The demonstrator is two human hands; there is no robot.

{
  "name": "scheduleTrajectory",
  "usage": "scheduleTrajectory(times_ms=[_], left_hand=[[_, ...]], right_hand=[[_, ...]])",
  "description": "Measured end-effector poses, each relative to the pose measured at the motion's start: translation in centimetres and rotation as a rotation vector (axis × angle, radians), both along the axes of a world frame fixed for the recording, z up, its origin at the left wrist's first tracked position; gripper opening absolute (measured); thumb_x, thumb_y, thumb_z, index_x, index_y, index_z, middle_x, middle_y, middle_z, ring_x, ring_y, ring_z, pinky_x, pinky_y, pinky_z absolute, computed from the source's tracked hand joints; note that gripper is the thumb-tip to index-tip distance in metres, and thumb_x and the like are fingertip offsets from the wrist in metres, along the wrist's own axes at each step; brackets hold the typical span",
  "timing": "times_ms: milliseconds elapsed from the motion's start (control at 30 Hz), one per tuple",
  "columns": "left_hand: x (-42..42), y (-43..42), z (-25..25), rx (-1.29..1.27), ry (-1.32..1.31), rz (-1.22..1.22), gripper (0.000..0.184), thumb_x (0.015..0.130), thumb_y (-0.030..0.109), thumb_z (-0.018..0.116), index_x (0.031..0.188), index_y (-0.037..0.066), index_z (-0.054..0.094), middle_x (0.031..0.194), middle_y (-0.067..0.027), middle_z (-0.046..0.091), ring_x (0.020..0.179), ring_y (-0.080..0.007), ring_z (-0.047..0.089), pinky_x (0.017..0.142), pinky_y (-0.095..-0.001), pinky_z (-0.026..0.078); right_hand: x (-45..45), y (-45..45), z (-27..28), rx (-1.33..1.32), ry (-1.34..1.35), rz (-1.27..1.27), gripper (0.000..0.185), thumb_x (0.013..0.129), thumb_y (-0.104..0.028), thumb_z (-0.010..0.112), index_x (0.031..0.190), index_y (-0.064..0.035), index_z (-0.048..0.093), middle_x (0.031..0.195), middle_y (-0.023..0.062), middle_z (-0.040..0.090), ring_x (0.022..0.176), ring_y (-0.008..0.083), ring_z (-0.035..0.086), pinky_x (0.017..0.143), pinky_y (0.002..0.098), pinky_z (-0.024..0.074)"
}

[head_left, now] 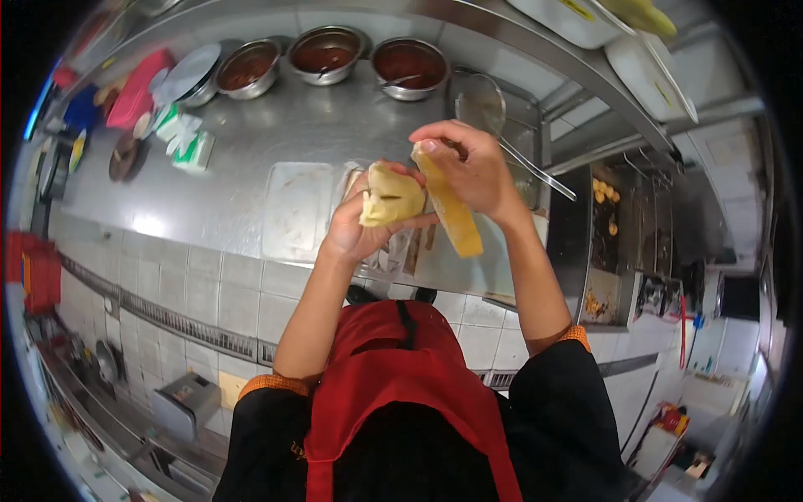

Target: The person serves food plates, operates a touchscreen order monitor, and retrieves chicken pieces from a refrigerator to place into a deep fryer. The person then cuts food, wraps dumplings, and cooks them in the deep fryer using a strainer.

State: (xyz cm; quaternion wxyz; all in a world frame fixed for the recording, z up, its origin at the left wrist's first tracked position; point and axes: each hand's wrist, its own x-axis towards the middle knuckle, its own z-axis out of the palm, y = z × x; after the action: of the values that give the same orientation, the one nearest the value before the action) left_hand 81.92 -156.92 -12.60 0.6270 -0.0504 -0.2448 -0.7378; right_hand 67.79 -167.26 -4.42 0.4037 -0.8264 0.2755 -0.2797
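Observation:
My left hand (351,227) is closed around a pale yellow piece of dough (391,197), folded over, with a dark slit across its face. Just to its right, my right hand (475,167) pinches the upper end of a long, flat yellow strip (456,219) between thumb and fingers. The strip slants down and to the right, its material unclear. Both hands are raised over the near edge of the steel counter (226,180). Below my left hand, a clear plastic bag (389,255) is partly hidden.
Three metal bowls of red sauce (249,69) (326,55) (410,69) line the counter's back. A white cutting board (297,209) lies to the left. At right are a long-handled strainer (481,100) and a fryer (609,222) with browned pieces. A steel shelf (535,42) overhangs.

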Motion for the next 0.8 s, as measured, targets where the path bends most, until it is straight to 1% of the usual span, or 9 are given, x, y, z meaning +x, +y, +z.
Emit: scheduleTrajectory(times_ms=[67,133,167,233,267,333,433,567,800], left_hand=[[-2.1,-0.2,0.9,0.229,0.042,0.077,0.035,0.091,0.030,0.039,0.118,0.009,0.045,0.120,-0.0118,0.047,0.117,-0.0259,0.044,0.097,-0.0638,0.029],[-3.8,-0.7,1.1,0.274,0.069,0.085,0.035,0.092,0.030,0.036,0.119,0.010,0.044,0.121,-0.0098,0.048,0.116,-0.0236,0.045,0.098,-0.0646,0.029],[-4.6,-0.9,1.3,0.309,0.088,0.118,0.035,0.091,0.029,0.036,0.120,0.010,0.043,0.121,-0.0104,0.047,0.117,-0.0244,0.044,0.099,-0.0633,0.029],[-5.8,-1.2,1.7,0.341,0.098,0.142,0.035,0.091,0.028,0.036,0.121,0.009,0.042,0.122,-0.0109,0.047,0.118,-0.0253,0.043,0.100,-0.0620,0.029],[-6.3,-1.3,2.0,0.374,0.104,0.171,0.035,0.091,0.026,0.037,0.121,0.009,0.042,0.123,-0.0116,0.047,0.120,-0.0257,0.042,0.101,-0.0601,0.029],[-7.3,-1.7,2.5,0.399,0.101,0.193,0.035,0.090,0.024,0.037,0.121,0.008,0.041,0.124,-0.0123,0.046,0.121,-0.0261,0.041,0.102,-0.0582,0.029],[-7.9,-1.8,2.9,0.297,0.206,0.142,0.037,0.089,0.022,0.040,0.122,0.007,0.041,0.127,-0.0142,0.043,0.122,-0.0272,0.039,0.103,-0.0556,0.030],[-9.0,-1.6,4.3,0.180,0.169,0.182,0.038,0.089,0.024,0.041,0.123,0.007,0.041,0.127,-0.0144,0.043,0.122,-0.0267,0.040,0.103,-0.0555,0.029],[-9.2,-1.3,5.8,0.106,0.117,0.247,0.038,0.091,0.026,0.042,0.123,0.007,0.042,0.127,-0.0157,0.042,0.118,-0.0277,0.044,0.102,-0.0553,0.031]], right_hand=[[-1.6,0.9,-0.3,0.060,-0.038,-0.091,0.029,0.085,-0.013,0.056,0.112,-0.0043,0.054,0.082,0.0090,0.058,0.072,0.0135,0.058,0.064,0.0242,0.0474],[-3.1,2.3,-0.3,0.186,-0.147,-0.344,0.024,0.084,-0.012,0.058,0.105,-0.0022,0.058,0.082,0.0086,0.058,0.075,0.0131,0.059,0.068,0.0261,0.0480],[-3.7,2.9,-0.6,0.186,-0.155,-0.357,0.024,0.084,-0.012,0.058,0.105,-0.0022,0.058,0.082,0.0086,0.058,0.075,0.0131,0.059,0.068,0.0261,0.0480],[-5.1,4.0,-1.4,0.200,-0.463,-0.461,0.024,0.081,-0.012,0.063,0.101,-0.0003,0.060,0.085,0.0090,0.058,0.076,0.0144,0.059,0.071,0.0272,0.0476],[-5.9,4.3,-1.5,0.196,-0.473,-0.472,0.024,0.081,-0.012,0.063,0.101,-0.0003,0.060,0.085,0.0090,0.058,0.076,0.0144,0.059,0.071,0.0272,0.0476],[-7.4,4.6,-1.4,-0.034,-0.331,-0.519,0.027,0.078,-0.013,0.067,0.100,0.0009,0.060,0.086,0.0100,0.059,0.076,0.0166,0.060,0.071,0.0277,0.0472],[-8.6,4.8,-0.8,-0.160,-0.296,-0.523,0.026,0.076,-0.013,0.068,0.097,0.0008,0.061,0.088,0.0108,0.060,0.076,0.0192,0.060,0.071,0.0284,0.0468],[-9.2,4.9,0.9,-0.135,-0.364,-0.533,0.025,0.075,-0.013,0.069,0.095,0.0010,0.062,0.086,0.0109,0.060,0.076,0.0200,0.060,0.069,0.0288,0.0467],[-10.5,4.7,3.1,-0.208,-0.310,-0.317,0.022,0.075,-0.006,0.065,0.094,0.0030,0.061,0.087,0.0134,0.062,0.074,0.0228,0.062,0.066,0.0290,0.0473]])
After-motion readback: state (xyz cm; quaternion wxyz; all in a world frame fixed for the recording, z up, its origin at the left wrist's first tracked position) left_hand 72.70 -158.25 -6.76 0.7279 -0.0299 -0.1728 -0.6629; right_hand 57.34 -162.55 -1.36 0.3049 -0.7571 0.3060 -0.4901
